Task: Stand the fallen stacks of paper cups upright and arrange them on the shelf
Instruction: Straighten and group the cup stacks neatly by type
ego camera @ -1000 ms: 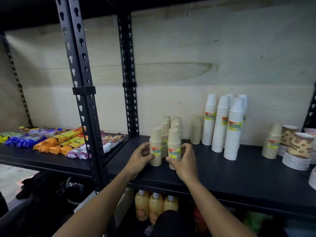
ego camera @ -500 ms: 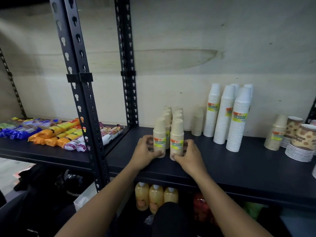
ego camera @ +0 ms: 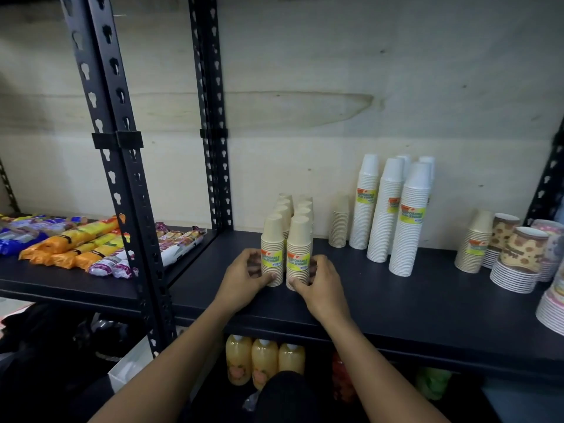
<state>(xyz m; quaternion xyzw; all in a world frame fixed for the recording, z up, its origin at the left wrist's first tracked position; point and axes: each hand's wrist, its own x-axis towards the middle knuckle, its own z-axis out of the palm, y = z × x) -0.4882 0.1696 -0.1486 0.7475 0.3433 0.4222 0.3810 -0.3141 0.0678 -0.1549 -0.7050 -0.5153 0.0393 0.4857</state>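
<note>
Two rows of beige paper cup stacks stand upright on the black shelf (ego camera: 396, 300). My left hand (ego camera: 244, 279) curls around the base of the front left stack (ego camera: 272, 239). My right hand (ego camera: 320, 285) curls around the base of the front right stack (ego camera: 299, 236). Both stacks carry yellow labels and touch side by side. Several more beige stacks (ego camera: 293, 206) line up behind them. A short beige stack (ego camera: 339, 224) and tall white cup stacks (ego camera: 409, 215) stand further right.
At the far right are a beige stack (ego camera: 474, 242), patterned cups on plates (ego camera: 515, 261) and more plates (ego camera: 552, 303). A black upright post (ego camera: 128, 178) divides the shelf from snack packets (ego camera: 76, 242) on the left. Juice bottles (ego camera: 264, 358) stand below.
Both hands have stayed on the two front stacks and pressed them closer together. The view has shifted slightly downward and closer.
</note>
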